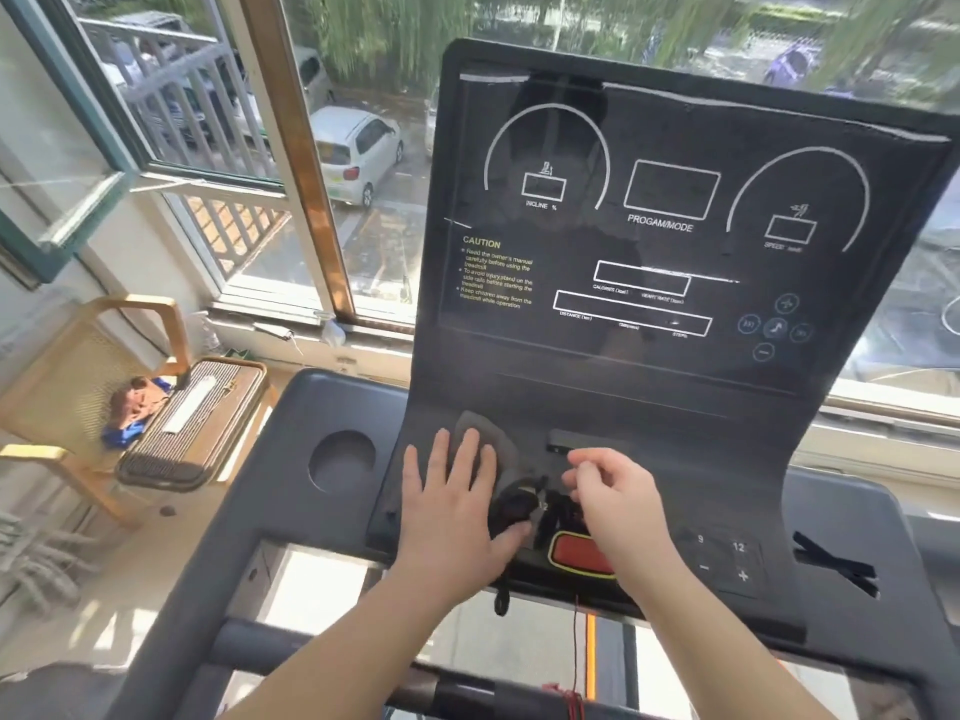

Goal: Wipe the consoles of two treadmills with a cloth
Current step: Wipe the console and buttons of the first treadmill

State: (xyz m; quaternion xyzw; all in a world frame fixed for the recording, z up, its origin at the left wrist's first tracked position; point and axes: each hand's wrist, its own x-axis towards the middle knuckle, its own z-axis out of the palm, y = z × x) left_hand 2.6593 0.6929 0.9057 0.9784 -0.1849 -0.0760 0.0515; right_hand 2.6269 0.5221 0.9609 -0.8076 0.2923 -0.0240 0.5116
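We are wiping one console (675,252); a second, unseen, is probably waiting.
Our flat left hand (452,506) is pressing the cloth (485,433) at the console's lower left edge; our right hand (613,501) is hovering curled, grasp unclear.

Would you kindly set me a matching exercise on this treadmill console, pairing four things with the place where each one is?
Things
1. grey cloth
2. red button
3. round cup holder
4. crossed black tape

Places
A. at the right end of the console
B. under the flat fingers of the left hand
C. at the left end of the console
D. at the near edge, beside the wrist of the right hand

Pairs: 1-B, 2-D, 3-C, 4-A
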